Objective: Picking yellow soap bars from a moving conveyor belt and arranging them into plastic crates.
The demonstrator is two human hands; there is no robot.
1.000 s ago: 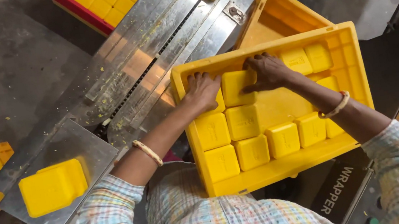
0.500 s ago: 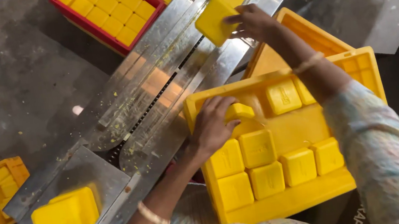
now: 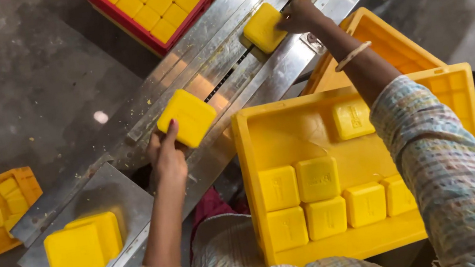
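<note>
Both hands feed square yellow soap-like blocks onto the slanted steel conveyor track (image 3: 221, 61).

The left hand (image 3: 168, 159) has its fingers closed round one yellow block (image 3: 186, 118), held flat just above the rails so it can seat between them. The right hand (image 3: 300, 16) presses a second yellow block (image 3: 263, 27) already lying in the channel, fingers spread against its edge. The yellow plastic crate (image 3: 328, 251) of blocks sits close below.

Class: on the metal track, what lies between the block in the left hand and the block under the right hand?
Head view: only bare metal track lies between them.
</note>
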